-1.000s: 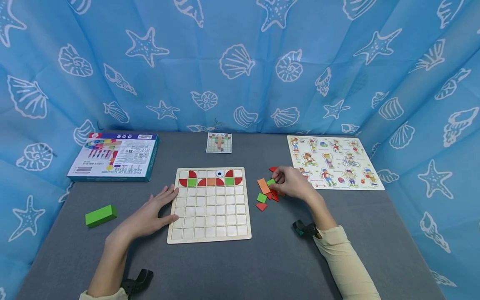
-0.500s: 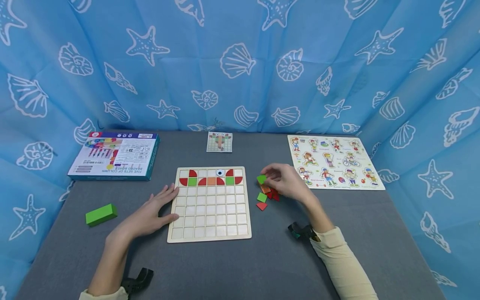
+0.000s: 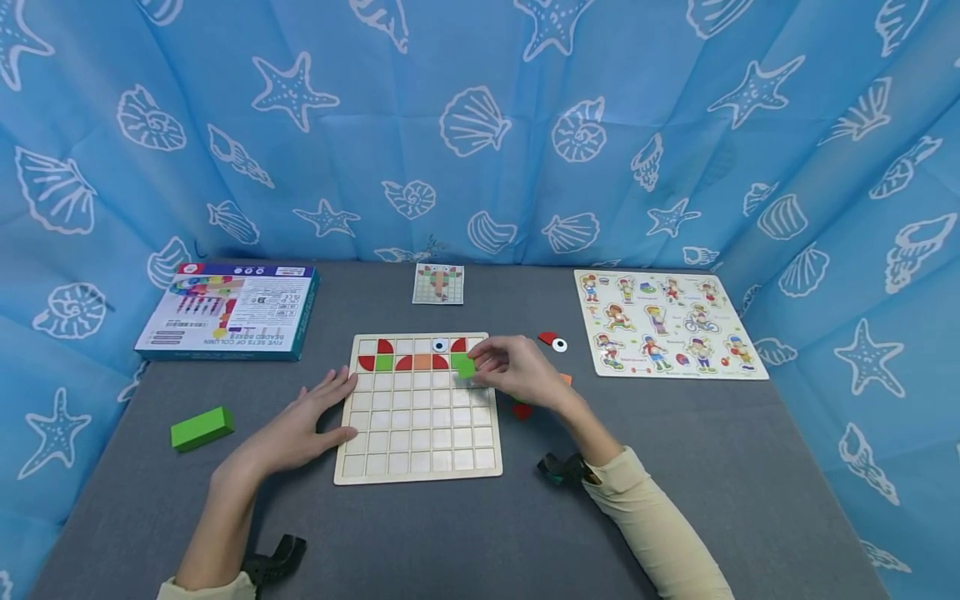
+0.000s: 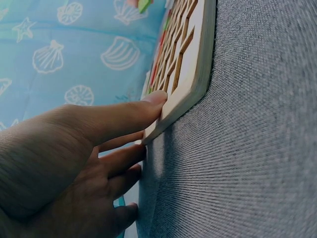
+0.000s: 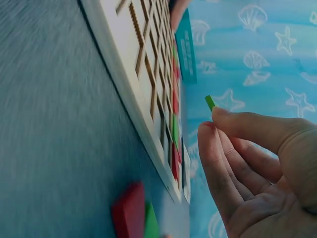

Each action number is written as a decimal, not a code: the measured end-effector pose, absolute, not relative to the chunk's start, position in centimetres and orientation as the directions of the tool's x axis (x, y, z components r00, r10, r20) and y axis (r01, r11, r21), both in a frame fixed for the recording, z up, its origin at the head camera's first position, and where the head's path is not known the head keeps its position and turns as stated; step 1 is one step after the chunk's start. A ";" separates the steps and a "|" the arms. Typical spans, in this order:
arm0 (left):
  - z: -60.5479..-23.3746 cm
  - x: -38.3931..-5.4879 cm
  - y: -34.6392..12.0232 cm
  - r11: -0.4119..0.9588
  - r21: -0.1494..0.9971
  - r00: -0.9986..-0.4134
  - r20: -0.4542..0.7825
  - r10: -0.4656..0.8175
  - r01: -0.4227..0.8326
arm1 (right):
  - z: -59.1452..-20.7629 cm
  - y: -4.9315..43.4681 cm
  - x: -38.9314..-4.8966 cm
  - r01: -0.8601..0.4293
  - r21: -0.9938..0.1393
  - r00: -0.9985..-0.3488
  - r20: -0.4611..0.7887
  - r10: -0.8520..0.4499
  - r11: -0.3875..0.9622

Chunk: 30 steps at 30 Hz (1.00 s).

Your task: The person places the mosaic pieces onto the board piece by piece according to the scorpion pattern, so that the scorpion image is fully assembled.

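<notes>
A wooden grid board (image 3: 401, 443) lies flat, its upper two rows partly filled with red, green and orange tiles and one eye tile (image 3: 439, 346). My left hand (image 3: 296, 429) rests at the board's left edge. In the left wrist view its thumb (image 4: 154, 99) touches the rim, the other fingers reaching along the side. Between thumb and fingertips, my right hand (image 3: 517, 371) pinches a green square tile (image 3: 464, 367) above the board's upper right part. The right wrist view shows that tile (image 5: 210, 102) edge-on, held off the board.
Right of the board lie loose tiles, partly hidden by my right hand; a red one (image 3: 547, 338) and another eye tile (image 3: 559, 344) show. Behind stands a small pattern card (image 3: 438, 285). A box (image 3: 232, 317) and green block (image 3: 202, 430) are left, a picture board (image 3: 671, 325) right.
My right hand has picked the green tile from the loose pile and carried it left over the board. My left hand has stayed at the board's edge.
</notes>
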<state>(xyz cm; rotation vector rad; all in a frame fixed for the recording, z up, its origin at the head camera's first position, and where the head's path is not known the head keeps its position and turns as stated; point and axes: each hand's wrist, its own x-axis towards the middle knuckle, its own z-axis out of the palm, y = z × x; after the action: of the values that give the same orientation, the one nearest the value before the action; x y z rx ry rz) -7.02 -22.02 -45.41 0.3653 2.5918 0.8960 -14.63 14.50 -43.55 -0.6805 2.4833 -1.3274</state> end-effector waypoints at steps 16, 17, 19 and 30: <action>-45.5 -7.0 -22.1 0.753 0.646 -0.898 -0.248 0.365 0.128 | -44.0 6.9 -15.1 -0.464 -0.701 -0.764 0.008 -0.645 0.542; -45.4 -7.0 -22.1 0.752 0.647 -0.897 -0.247 0.366 0.128 | -44.0 6.5 -15.2 -0.470 -0.692 -0.763 0.007 -0.646 0.548; -45.4 -7.0 -22.1 0.750 0.650 -0.898 -0.245 0.365 0.127 | -44.0 5.9 -15.3 -0.482 -0.674 -0.761 0.006 -0.649 0.560; -45.3 -6.9 -22.1 0.745 0.655 -0.897 -0.244 0.368 0.128 | -44.0 4.4 -15.0 -0.487 -0.627 -0.772 -0.016 -0.635 0.608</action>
<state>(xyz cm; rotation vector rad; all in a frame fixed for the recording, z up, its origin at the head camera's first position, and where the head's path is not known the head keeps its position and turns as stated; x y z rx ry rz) -6.87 -22.06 -45.34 0.3821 2.5865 0.9325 -14.96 4.43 -43.96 -0.9236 2.5977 -0.9076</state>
